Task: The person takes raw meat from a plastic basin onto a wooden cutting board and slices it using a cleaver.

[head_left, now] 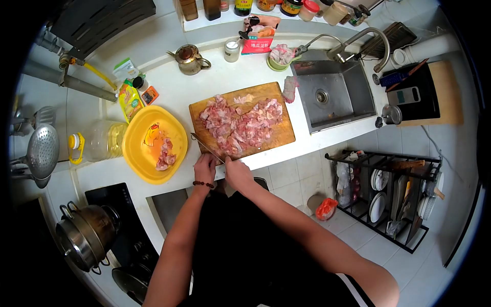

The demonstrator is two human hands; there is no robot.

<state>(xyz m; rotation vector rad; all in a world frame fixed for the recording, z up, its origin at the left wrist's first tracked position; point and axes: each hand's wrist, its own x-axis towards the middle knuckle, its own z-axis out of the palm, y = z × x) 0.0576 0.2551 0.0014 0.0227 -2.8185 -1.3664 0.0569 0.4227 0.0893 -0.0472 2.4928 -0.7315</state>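
Observation:
Many pieces of raw meat (240,125) lie spread over a wooden cutting board (284,134) on the white counter. My right hand (238,174) is closed at the near edge of the board, on the handle end of a knife (207,147) whose blade slants up to the left. Beside it, my left hand (205,168), with a beaded bracelet at the wrist, is at the board's lower left corner; its fingers are bent, and what they hold is too small to make out. Left of the board, a yellow basin (134,153) contains several meat pieces (166,156).
A metal sink (332,97) with a faucet is at the right. An oil bottle (102,140) and a steel pot (84,238) stand left. Behind the board are a teapot (189,60), a white-lidded jar (231,51) and a red packet (259,36). A dish rack (383,194) stands lower right.

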